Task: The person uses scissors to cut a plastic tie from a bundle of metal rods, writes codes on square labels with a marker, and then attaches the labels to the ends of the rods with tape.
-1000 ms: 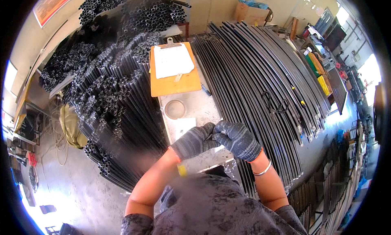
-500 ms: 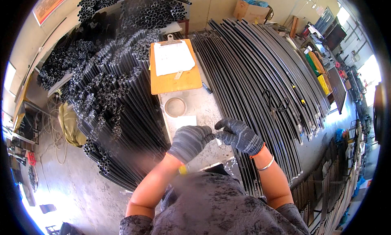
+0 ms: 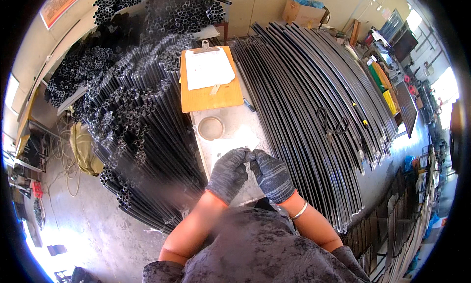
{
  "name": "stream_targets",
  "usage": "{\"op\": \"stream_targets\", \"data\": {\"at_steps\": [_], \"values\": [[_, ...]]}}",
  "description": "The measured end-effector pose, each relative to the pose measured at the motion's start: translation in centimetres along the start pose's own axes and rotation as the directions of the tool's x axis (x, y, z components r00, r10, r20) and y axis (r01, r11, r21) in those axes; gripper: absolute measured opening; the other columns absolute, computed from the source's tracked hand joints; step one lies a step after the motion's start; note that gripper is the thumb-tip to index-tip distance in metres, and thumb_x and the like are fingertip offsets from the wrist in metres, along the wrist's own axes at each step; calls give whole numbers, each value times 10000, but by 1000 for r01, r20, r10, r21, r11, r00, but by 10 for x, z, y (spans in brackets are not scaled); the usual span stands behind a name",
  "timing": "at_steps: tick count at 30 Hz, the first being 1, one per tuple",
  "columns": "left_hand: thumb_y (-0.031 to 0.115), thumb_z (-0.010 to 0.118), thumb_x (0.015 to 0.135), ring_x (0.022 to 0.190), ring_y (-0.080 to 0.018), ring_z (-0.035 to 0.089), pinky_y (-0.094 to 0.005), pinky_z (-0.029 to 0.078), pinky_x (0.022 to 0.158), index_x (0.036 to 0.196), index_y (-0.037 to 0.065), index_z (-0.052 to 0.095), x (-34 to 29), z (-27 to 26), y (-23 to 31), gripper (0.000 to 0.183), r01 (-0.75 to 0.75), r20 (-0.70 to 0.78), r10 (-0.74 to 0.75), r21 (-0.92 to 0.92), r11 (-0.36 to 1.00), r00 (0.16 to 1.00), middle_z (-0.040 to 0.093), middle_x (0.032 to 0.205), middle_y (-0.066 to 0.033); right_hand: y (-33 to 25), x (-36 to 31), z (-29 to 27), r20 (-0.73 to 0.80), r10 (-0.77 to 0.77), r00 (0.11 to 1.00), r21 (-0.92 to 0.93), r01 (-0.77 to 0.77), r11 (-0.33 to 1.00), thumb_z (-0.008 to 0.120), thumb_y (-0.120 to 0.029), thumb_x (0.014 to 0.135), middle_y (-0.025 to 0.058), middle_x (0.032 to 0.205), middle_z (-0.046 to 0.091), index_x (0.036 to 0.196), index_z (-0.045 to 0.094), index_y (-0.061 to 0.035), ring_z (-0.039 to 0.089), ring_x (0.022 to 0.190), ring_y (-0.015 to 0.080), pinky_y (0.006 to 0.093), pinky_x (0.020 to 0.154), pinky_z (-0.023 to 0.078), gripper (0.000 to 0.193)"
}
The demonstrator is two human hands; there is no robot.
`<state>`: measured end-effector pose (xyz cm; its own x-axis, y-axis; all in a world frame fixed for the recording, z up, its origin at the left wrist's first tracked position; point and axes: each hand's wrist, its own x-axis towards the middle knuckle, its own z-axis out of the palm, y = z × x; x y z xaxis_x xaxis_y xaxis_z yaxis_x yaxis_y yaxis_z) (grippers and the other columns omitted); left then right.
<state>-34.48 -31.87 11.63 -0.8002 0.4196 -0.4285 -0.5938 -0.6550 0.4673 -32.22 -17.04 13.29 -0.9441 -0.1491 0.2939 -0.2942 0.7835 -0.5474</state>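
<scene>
Over the table [image 3: 230, 136] — two gloved hands [image 3: 249, 171]

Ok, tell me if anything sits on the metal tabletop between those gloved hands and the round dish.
Nothing visible does. The left hand and right hand meet fingertip to fingertip over the metal table; the round dish lies beyond them, with only bare tabletop between.

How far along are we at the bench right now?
Done: hard to tell; long bent rods lie laid out right of the bench. In hand: left hand and right hand, gloved, fingertips meeting on something too small to identify. Left: stacked tubes untouched.
</scene>
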Motion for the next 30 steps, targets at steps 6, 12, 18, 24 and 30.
{"op": "stream_targets", "data": {"at_steps": [6,12,18,24,30], "values": [[175,600,904,684,-151,610,-255,476,610,1096,19,628,7,-22,-18,249,-470,317,388,783,408,865,685,927,-78,1,2,-32,145,-55,988,396,-7,918,587,-98,891,97,788,626,986,595,-35,589,646,218,331,578,486,113],[193,534,949,668,-169,606,-292,486,665,949,18,632,-6,-13,-7,200,-445,427,150,769,459,892,652,744,-75,0,35,-57,25,113,993,972,-51,229,594,-43,892,64,924,602,1109,553,-59,571,755,146,262,690,511,221],[202,534,954,540,-70,457,-221,364,489,873,60,595,-12,-5,-5,175,-206,152,139,693,690,978,601,679,-9,2,6,-39,110,-136,985,375,86,923,655,-21,796,174,1023,624,1045,560,-20,641,908,289,347,781,516,267],[17,505,927,632,-107,532,-253,457,604,975,53,456,-11,-10,-21,78,-442,190,422,617,650,886,585,725,-50,-3,-3,-15,77,13,997,382,-42,923,665,-48,766,173,910,636,993,584,-41,629,836,331,398,721,496,241],[-23,514,910,718,-119,576,-269,494,695,1103,19,491,-17,1,-16,199,-436,231,429,763,478,874,625,795,-72,-2,-5,-15,-89,-201,976,94,209,973,664,-71,731,136,845,609,936,611,-67,589,808,329,433,729,470,211]]}}
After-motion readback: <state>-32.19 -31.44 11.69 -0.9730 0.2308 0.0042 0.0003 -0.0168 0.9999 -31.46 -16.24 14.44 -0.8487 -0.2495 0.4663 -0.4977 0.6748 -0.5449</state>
